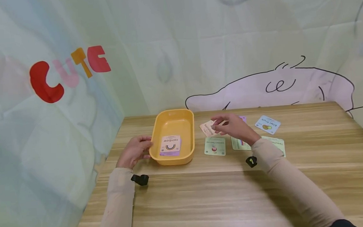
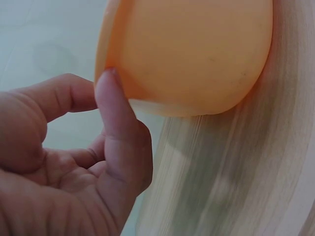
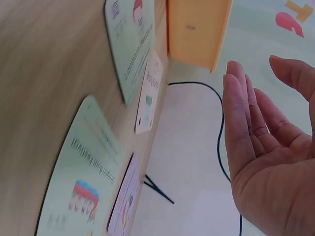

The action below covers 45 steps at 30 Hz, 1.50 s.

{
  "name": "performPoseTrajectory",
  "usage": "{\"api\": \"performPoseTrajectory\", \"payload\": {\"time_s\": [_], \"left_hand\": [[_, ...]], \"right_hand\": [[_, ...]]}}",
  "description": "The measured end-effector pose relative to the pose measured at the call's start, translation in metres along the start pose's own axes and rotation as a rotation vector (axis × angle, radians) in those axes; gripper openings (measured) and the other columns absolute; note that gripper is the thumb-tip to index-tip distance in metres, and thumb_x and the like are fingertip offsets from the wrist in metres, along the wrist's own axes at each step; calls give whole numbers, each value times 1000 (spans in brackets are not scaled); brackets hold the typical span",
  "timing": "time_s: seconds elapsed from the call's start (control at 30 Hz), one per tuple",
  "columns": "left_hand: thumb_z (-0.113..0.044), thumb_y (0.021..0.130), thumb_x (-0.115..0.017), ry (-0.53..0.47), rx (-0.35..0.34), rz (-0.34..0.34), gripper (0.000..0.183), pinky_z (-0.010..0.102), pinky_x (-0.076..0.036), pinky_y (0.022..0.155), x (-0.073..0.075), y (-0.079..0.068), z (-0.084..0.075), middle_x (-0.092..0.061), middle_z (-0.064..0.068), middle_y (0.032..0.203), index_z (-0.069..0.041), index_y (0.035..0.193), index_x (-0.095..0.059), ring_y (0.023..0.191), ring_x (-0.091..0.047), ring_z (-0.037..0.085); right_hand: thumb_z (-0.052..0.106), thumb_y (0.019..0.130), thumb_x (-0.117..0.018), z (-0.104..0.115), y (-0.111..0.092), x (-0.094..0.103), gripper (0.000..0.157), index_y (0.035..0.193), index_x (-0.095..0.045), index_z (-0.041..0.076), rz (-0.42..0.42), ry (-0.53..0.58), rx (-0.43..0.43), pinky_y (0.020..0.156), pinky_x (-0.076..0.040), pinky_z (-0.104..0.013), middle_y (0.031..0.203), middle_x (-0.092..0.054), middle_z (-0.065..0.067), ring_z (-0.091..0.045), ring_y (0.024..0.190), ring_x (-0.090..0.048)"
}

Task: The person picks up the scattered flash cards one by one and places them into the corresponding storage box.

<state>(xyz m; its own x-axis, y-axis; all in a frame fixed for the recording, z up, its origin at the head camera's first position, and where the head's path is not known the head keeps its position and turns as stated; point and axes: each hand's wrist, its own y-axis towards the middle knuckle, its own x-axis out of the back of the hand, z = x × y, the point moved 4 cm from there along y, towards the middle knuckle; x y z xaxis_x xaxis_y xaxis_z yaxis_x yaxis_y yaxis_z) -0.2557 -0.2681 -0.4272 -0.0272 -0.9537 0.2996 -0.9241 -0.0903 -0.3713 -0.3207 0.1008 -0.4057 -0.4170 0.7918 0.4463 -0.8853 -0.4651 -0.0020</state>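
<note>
My left hand (image 1: 135, 152) pinches the near left side of a yellow plastic tray (image 1: 191, 134), with thumb and finger at its wall in the left wrist view. Inside the tray lies a cream rainbow card (image 1: 171, 143), overlapping a purple-edged card. My right hand (image 1: 231, 126) hovers above the table, fingers loosely extended and holding nothing. Below its fingertips is a cream sunshine card (image 1: 206, 128), partly covered in the head view. A green Lantern Festival card (image 1: 215, 147) lies just nearer. Beside it, a green Dragon Boat Festival card (image 3: 81, 172) shows in the right wrist view.
A purple card (image 3: 123, 201) lies behind the right hand. Farther right are a blue kiwi fruit card (image 1: 268, 124) and a green card (image 1: 276, 143) partly hidden by the right sleeve. The wooden table (image 1: 200, 200) meets a printed curtain (image 1: 152, 59) at the back and left.
</note>
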Motion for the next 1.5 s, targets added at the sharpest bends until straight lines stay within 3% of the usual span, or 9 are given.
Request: {"api": "performPoseTrajectory", "payload": {"time_s": [0.47,1.0,1.33,1.5], "left_hand": [[-17,104,-56,-4,-4,4,38,29,-60,70,0,-2,-1,-59,14,121,0,138,-51,89,-63,18],[-16,104,-56,0,-8,2,37,30,-61,71,0,-2,-1,-59,14,119,0,137,-51,90,-62,19],[-17,104,-56,6,-9,-2,37,30,-61,71,0,-1,0,-59,15,120,0,137,-51,91,-62,20],[-17,105,-57,12,-7,-5,37,30,-61,72,0,0,0,-59,15,122,0,137,-52,92,-63,20]], "right_hand": [[15,96,-70,-23,-23,36,44,137,-60,4,-34,-51,-36,87,-60,-45,118,-69,-17,-30,104,-67],[13,96,-69,-53,-56,69,44,136,-58,-4,-33,-91,-69,82,-61,-38,115,-67,-20,-26,98,-70],[20,97,-69,-67,-80,91,44,135,-61,-1,-59,-273,-94,91,-52,-35,113,-71,-13,-29,109,-62],[19,96,-71,-75,-92,101,44,133,-62,-2,-72,-291,-113,81,-55,-29,110,-72,-13,-26,100,-66]]}}
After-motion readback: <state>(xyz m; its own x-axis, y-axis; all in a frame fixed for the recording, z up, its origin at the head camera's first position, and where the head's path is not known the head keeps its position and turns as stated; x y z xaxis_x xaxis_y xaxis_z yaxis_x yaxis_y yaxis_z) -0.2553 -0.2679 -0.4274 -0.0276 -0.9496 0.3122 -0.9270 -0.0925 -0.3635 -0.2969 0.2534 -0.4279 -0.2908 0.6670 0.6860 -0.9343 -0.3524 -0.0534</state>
